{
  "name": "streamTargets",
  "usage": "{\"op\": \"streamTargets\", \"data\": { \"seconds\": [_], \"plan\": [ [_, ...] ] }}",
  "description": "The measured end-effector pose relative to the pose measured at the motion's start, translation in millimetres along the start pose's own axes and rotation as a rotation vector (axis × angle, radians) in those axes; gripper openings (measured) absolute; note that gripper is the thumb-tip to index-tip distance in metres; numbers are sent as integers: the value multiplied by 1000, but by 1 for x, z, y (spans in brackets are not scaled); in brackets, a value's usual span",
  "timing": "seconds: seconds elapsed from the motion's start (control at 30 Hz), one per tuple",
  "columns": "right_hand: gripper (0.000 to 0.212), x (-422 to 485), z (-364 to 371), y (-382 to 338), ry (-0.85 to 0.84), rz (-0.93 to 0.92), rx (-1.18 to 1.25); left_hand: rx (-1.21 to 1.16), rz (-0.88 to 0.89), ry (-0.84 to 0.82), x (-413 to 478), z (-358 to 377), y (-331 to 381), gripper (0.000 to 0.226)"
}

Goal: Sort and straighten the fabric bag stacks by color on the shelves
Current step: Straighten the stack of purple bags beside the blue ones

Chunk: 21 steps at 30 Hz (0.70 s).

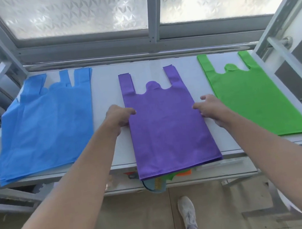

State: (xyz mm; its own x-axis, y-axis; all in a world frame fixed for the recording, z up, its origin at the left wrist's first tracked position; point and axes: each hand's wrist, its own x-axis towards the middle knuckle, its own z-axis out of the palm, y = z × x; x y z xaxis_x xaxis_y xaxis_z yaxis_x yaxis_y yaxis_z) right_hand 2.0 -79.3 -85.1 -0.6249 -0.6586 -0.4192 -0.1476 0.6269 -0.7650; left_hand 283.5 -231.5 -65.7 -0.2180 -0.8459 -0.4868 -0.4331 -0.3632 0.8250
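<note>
Now, with our left hand (120, 117) and right hand (211, 108) loosely spread against the sides of the purple stack (167, 123) mid-shelf (103, 86), perhaps pinching its edges, we should square it evenly and slide it back, since its bottom overhangs.

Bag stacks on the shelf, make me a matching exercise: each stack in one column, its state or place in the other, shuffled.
Things:
1. blue stack
2. purple stack
3. green stack
4. shoe

States:
A. overhangs the shelf's front edge, a hand at each side
B. on the floor tiles
C. neat, far right
D. fanned and uneven, far left

Pairs: 1-D, 2-A, 3-C, 4-B
</note>
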Motion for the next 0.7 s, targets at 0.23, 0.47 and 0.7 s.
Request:
{"op": "streamTargets", "data": {
  "seconds": [0.23,0.47,0.7],
  "plan": [
    [40,70,16,-88,-36,-66,-62,-94,54,68,86,8,51,38],
    [31,100,31,-106,3,-158,-346,-337,72,-399,115,9,55,26],
    [30,111,18,-97,-478,-180,444,-722,141,-530,122,11,50,19]
  ]
}}
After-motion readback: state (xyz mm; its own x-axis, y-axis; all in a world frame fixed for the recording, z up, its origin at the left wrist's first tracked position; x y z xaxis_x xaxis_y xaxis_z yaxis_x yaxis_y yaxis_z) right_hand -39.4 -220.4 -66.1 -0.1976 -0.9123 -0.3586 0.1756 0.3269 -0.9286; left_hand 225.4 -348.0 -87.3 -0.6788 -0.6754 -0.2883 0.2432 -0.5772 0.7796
